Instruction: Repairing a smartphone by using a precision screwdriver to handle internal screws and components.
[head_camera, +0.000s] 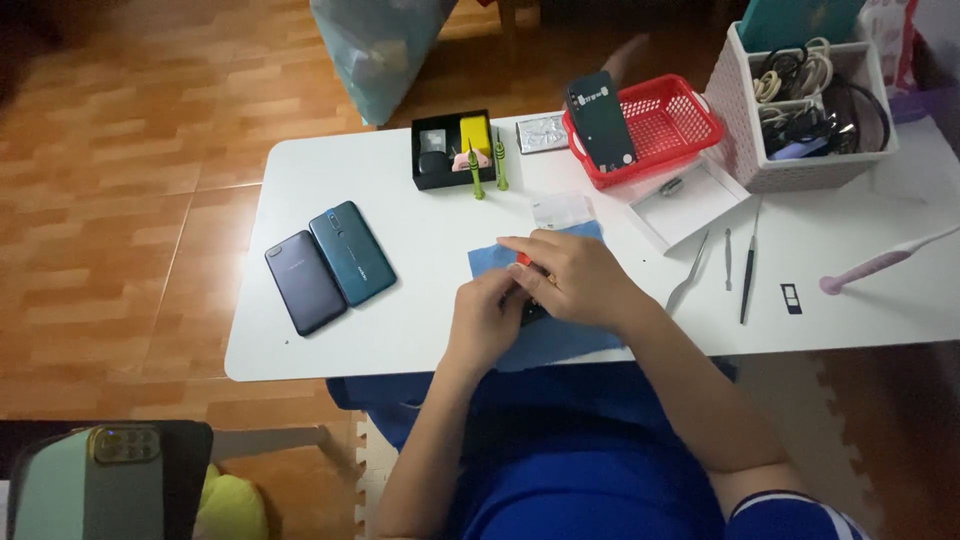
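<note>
looking down at my two hands meeting over the blue cloth (560, 340) on the counter (400, 210), i see the small dark device (532, 312) lying right between them, mostly hidden. my right hand (575, 280) arches over it from the far side, fingers curled down and closed around something small and red (522, 259) at their tips. my left hand (482, 320) sits on the near side, fingers bent and pinching at the device's edge, touching the right hand. which way the device's long axis runs i cannot tell; too little of it shows. both hands are equally close to it. well off to the left hand's side lie two phones (330, 265); to the right hand's side, tweezers (690, 275) and thin tools (747, 275).
</note>
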